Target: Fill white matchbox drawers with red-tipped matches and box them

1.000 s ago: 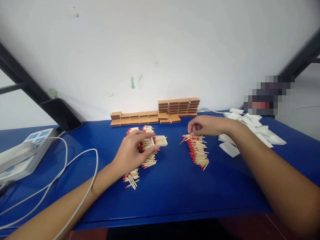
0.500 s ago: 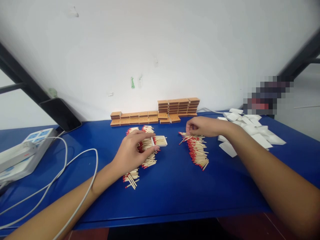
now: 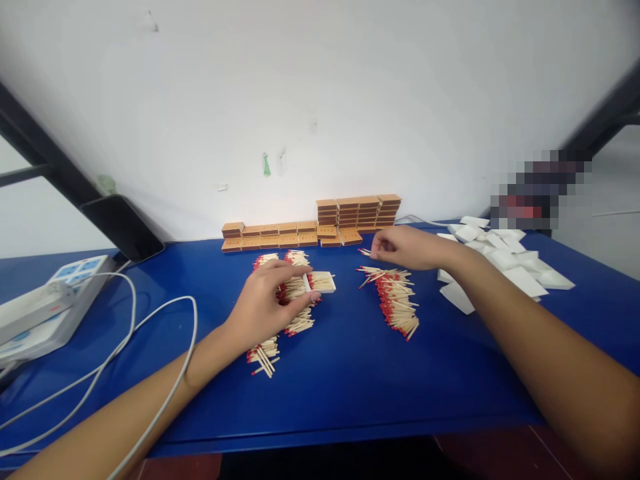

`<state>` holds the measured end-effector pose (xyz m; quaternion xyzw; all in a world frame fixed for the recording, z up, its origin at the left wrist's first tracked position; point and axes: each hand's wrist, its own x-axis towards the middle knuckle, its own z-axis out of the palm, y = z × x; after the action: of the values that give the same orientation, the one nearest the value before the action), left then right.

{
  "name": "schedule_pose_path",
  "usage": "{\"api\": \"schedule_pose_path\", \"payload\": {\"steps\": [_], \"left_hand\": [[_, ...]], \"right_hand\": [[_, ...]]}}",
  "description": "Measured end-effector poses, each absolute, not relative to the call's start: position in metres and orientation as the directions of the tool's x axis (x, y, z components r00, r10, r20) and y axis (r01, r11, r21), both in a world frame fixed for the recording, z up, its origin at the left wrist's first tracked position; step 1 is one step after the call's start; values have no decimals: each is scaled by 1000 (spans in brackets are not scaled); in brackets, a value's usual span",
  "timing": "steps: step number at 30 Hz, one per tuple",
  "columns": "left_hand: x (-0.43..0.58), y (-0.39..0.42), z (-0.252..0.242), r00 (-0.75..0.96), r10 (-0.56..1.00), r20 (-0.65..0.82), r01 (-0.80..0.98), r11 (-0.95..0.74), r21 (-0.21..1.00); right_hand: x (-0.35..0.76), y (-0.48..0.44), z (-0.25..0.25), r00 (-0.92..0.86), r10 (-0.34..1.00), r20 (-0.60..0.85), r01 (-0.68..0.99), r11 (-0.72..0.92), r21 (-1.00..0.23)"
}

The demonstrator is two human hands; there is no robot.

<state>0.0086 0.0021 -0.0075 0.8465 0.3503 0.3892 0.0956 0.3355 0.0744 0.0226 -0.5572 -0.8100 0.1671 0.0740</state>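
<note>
My left hand [image 3: 267, 300] grips a small white matchbox tray [image 3: 327, 285] by its near end, thumb on one side and fingers on the other. Matches with red heads lie inside the tray. Under and around this hand spread piles of loose matches [image 3: 299, 325] on the blue table. Pinched in my right hand [image 3: 400, 247] are a few matches [image 3: 365, 252], their red tips pointing left. Just below that hand, a long heap of matches [image 3: 397, 303] rests on the table, apart from the fingers.
Orange matchboxes [image 3: 280, 239] stand in rows and stacks along the wall. Empty white trays [image 3: 500, 253] are heaped at the right. On the left lie a white cable [image 3: 194, 327], a power strip [image 3: 75, 280] and a dark phone-like slab [image 3: 123, 227].
My right hand has lifted up from the right match heap with a few matches between its fingertips. The left hand and its tray stay in place.
</note>
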Motion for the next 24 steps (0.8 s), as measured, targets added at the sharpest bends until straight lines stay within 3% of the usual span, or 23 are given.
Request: {"api": "schedule_pose_path", "payload": {"steps": [10, 24], "left_hand": [[8, 2, -9, 467, 649, 601, 512, -752, 415], [7, 2, -9, 462, 653, 599, 538, -744, 396]], "right_hand": [[339, 87, 5, -289, 957, -25, 942, 279, -185], [336, 88, 1, -356, 934, 4, 901, 345, -262]]}}
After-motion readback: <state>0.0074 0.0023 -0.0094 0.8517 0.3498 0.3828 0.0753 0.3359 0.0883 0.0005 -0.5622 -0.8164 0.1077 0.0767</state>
